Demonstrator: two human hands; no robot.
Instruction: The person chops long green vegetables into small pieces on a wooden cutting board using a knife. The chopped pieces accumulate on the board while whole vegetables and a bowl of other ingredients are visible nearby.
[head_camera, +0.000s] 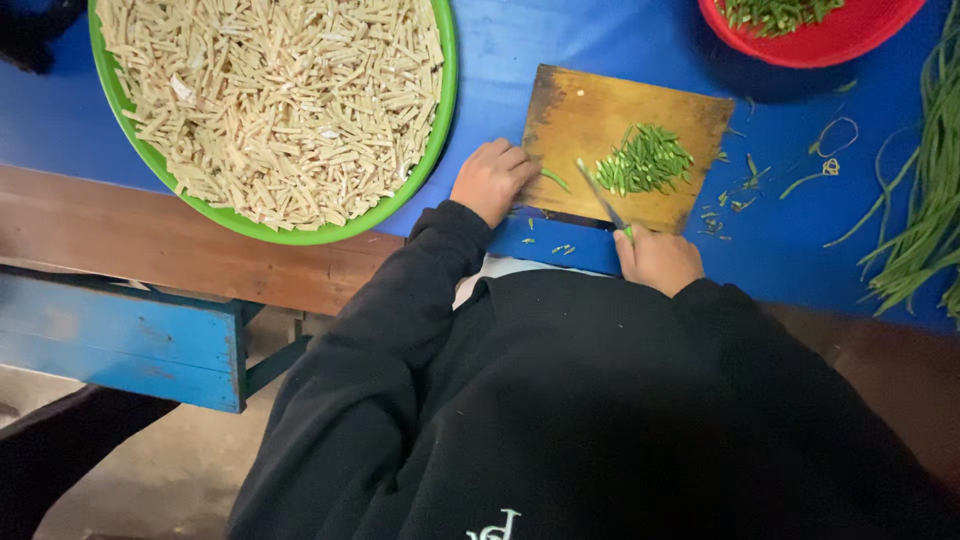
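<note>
nearest the camera, dark sleeves (420, 300) lead out to both hands at the close edge of the blue worktop (560, 40). the right hand (657, 260) has its grip clamped on the handle of a knife (603, 200), whose thin blade slants up and left over the wooden cutting board (590, 115), its tip just beside the pile of chopped green stalks (645, 160). the left hand (490, 178) rests on the board's left edge, fingers curled together and pressing on the wood; it grips nothing that can be seen. one loose green piece (556, 180) lies on the board near those fingers, and small green bits (735, 195) are scattered on the worktop right of the board. farther left, a large green basin (445, 90) is heaped with pale cut sticks (270, 90). along the right edge lies a bundle of long uncut green stalks (925, 200). farthest off, a red bowl (850, 40) holds more chopped greens (775, 12).
</note>
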